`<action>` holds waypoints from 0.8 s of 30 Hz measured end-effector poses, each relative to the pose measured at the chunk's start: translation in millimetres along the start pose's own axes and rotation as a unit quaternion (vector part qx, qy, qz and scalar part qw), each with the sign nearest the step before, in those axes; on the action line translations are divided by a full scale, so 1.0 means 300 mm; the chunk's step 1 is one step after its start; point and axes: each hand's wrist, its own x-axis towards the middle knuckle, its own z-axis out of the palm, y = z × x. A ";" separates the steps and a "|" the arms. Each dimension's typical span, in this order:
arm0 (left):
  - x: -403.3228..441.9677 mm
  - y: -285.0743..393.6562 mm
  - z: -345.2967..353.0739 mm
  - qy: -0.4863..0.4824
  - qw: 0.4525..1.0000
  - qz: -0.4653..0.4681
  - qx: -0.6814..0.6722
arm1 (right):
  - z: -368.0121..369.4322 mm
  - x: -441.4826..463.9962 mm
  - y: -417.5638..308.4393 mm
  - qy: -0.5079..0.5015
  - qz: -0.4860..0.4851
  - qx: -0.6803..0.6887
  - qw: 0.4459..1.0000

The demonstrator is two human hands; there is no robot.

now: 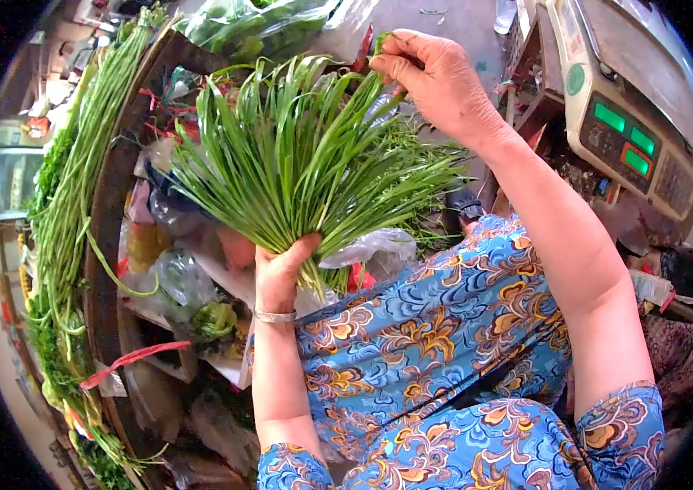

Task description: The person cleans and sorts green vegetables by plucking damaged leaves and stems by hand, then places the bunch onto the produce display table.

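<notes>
Head view: left hand [287, 263] clamps a green bunch [293, 175], right hand [424, 73] pinches leaf tips [381, 39]; beyond, a bag [309, 15] holds greens [252, 37]

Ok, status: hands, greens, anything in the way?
Left hand gripping chive bunch near stem ends. Right hand pinching a bit of green by the bunch's upper-right tips. Bunch fanned wide, nothing blocking it; clear plastic bag beside stem ends.

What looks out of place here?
One long bean curls out over the brown ledge on the left, while most of the other long beans lie together in a bundle. That makes it look odd.
</notes>
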 end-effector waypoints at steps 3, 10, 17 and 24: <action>-0.005 0.013 -0.001 -0.006 1.000 -0.001 -0.002 | 0.006 -0.006 0.004 0.013 0.020 -0.049 0.999; -0.011 0.031 0.010 -0.001 1.000 0.027 0.004 | -0.028 0.011 0.026 -0.019 -0.101 -0.273 0.957; -0.023 0.031 -0.041 0.029 0.999 0.027 0.022 | -0.131 0.022 0.057 -0.023 -0.014 -0.193 0.981; -0.020 0.025 -0.082 -0.040 0.994 0.036 0.098 | -0.094 0.023 0.023 -0.060 0.041 -0.050 0.996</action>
